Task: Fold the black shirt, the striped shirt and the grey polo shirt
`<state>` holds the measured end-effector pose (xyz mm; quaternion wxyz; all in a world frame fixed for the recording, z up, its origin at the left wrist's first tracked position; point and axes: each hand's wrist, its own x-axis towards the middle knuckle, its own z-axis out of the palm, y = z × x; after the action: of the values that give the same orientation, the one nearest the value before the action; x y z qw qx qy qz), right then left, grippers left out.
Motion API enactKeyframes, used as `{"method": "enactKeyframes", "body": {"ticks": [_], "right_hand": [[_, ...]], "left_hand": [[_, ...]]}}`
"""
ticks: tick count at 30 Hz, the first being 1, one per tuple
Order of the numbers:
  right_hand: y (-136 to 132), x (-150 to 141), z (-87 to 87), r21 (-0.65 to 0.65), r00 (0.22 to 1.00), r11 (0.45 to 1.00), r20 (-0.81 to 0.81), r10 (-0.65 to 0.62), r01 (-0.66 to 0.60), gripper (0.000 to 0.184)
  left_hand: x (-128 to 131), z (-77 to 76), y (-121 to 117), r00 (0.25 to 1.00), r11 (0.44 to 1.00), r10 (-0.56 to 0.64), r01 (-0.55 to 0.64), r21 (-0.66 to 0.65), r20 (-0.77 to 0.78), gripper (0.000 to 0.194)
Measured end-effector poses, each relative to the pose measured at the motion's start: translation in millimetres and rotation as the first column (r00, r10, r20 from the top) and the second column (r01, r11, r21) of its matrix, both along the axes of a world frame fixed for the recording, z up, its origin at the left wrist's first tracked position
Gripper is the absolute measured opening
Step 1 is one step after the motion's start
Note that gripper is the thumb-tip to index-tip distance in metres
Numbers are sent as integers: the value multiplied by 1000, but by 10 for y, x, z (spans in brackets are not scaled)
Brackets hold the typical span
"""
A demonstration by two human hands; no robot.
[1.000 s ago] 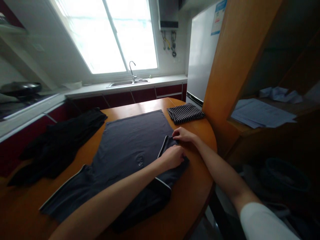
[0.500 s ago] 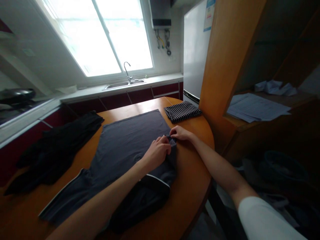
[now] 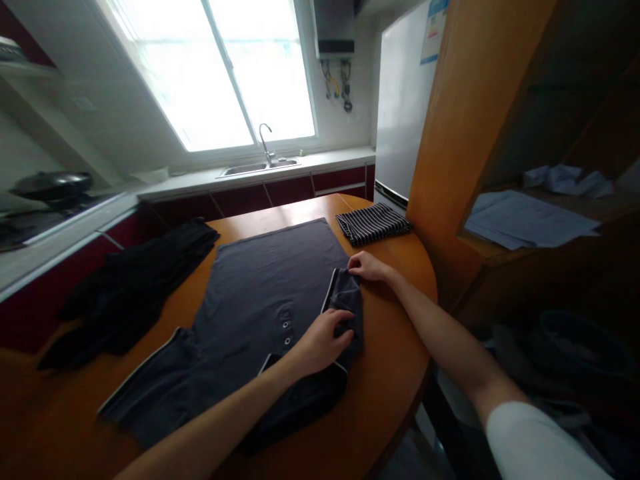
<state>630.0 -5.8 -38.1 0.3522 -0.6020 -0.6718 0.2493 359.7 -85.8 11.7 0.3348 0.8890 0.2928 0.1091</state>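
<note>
A dark grey polo shirt (image 3: pixel 265 273) with white-trimmed collar and cuffs lies spread on the wooden table, its collar end nearest me. Its right-hand sleeve (image 3: pixel 345 288) is folded inward over the body, the white-edged cuff lying on the chest. My right hand (image 3: pixel 371 267) pinches the edge of that sleeve near the upper fold. Lower down, my left hand (image 3: pixel 323 341) rests on the sleeve beside the collar, thumb and fingers apart. Two buttons show just left of my left hand.
A folded black-and-white striped garment (image 3: pixel 374 224) sits at the table's far right. Dark clothing (image 3: pixel 135 293) lies along the left. The rounded table edge (image 3: pixel 433 300) is under my right forearm. A wooden cabinet (image 3: pixel 450 133) with papers (image 3: pixel 530 217) stands to the right.
The sleeve has been laid inward over the shirt, showing its white-edged cuff. My left hand has let go of the bunched cloth and moved down toward the collar. My right hand stays at the sleeve.
</note>
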Motion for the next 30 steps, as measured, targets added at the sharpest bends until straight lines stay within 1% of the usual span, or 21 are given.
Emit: {"method": "enactKeyframes", "body": {"ticks": [2, 3, 5, 7, 9, 10, 12, 13, 14, 15, 17, 18, 19, 20, 22, 24, 26, 27, 28, 29, 30], "right_hand": [[3, -3, -2, 1, 1000, 1000, 5, -5, 5, 5], [5, -5, -1, 1, 1000, 1000, 6, -8, 8, 5], [4, -9, 5, -2, 1000, 1000, 11, -12, 12, 5], [-6, -15, 22, -6, 1000, 1000, 14, -15, 15, 5], [-29, -21, 48, -8, 1000, 1000, 16, -20, 20, 5], [-42, -24, 63, -9, 1000, 1000, 16, -22, 22, 5], [-67, -28, 92, -12, 999, 1000, 17, -29, 29, 5], [-76, -30, 107, -13, 999, 999, 17, -35, 35, 5], [-81, -32, 120, -12, 999, 999, 17, -46, 47, 6], [-82, -33, 134, -9, 998, 998, 18, -64, 64, 7], [-85, -38, 167, 1, 992, 993, 22, -121, 121, 10], [-94, -42, 186, 8, 987, 987, 27, -160, 159, 11], [-115, -49, 207, 16, 979, 979, 33, -201, 201, 11], [-154, -59, 228, 23, 969, 970, 40, -243, 243, 10], [-300, -93, 266, 33, 947, 948, 58, -317, 316, 9], [-546, -148, 284, 28, 929, 933, 80, -360, 359, 10], [-862, -221, 272, -11, 934, 938, 90, -345, 347, 13], [-1026, -262, 253, -50, 948, 949, 71, -309, 313, 13], [-1182, -305, 227, -98, 964, 959, 25, -264, 265, 13], [-1322, -349, 196, -137, 971, 964, -42, -235, 228, 14], [-1439, -392, 161, -161, 969, 965, -108, -224, 205, 18]], "left_hand": [[38, 2, -46, 999, 996, -17, 21, -82, 40, 41], [55, 1, -76, 996, 994, -42, 50, -99, 72, 43], [88, -4, -150, 982, 986, -129, 141, -86, 135, 50], [121, -1, -228, 956, 963, -256, 265, -42, 145, 58], [148, 24, -287, 906, 910, -413, 416, -5, 95, 62], [157, 47, -302, 871, 873, -486, 487, 4, 69, 60], [158, 105, -281, 810, 811, -584, 585, 16, 54, 48], [149, 132, -241, 800, 803, -596, 596, 28, 65, 40], [132, 154, -179, 812, 816, -579, 576, 50, 76, 35], [110, 168, -96, 844, 848, -530, 523, 88, 82, 31], [50, 168, 114, 929, 913, -366, 346, 217, 59, 28], [15, 155, 227, 959, 920, -283, 261, 292, 35, 29], [-19, 135, 334, 974, 908, -226, 210, 362, 2, 34], [-51, 112, 427, 978, 884, -207, 203, 421, -38, 40], [-95, 61, 557, 963, 819, -243, 270, 506, -120, 47], [-99, 16, 612, 935, 741, -305, 353, 571, -182, 42], [-58, -10, 628, 906, 662, -346, 419, 621, -242, 27], [-24, -13, 635, 894, 629, -358, 444, 638, -269, 19], [17, -7, 647, 888, 609, -363, 457, 648, -284, 15], [62, 8, 667, 891, 607, -358, 448, 656, -277, 13], [109, 33, 695, 904, 623, -348, 420, 660, -246, 12]]}}
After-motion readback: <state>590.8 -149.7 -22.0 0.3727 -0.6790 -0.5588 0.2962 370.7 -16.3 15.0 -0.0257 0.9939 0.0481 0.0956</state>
